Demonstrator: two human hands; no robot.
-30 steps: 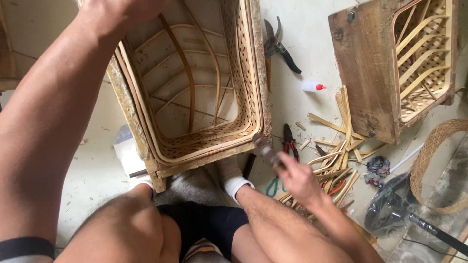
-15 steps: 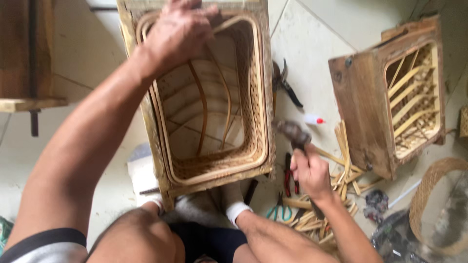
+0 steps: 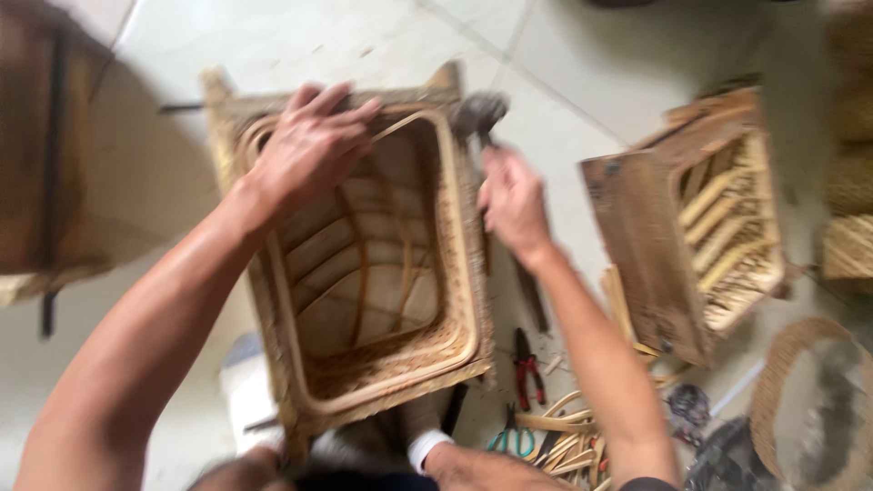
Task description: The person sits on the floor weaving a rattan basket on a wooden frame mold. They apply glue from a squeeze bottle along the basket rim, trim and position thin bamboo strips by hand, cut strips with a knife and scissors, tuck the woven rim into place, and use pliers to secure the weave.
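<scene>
A rectangular woven rattan basket [image 3: 468,300] stands on the floor between my legs, its opening facing up. My left hand [image 3: 309,145] lies on its far rim, fingers spread over the cane edging. My right hand [image 3: 514,205] grips the handle of a hammer [image 3: 479,115], whose blurred metal head is raised at the basket's far right corner. The picture is motion-blurred.
A second basket in a wooden frame [image 3: 691,227] lies on its side at the right. Red-handled pliers [image 3: 527,368], green-handled scissors [image 3: 514,441] and loose cane strips [image 3: 564,436] lie on the tiled floor by my right leg. A round woven ring [image 3: 773,382] sits lower right; dark wooden furniture [image 3: 45,155] is left.
My right hand has lifted the hammer from beside the basket's near right side up to its far right corner. The left hand stays on the far rim; the view has shifted downward.
</scene>
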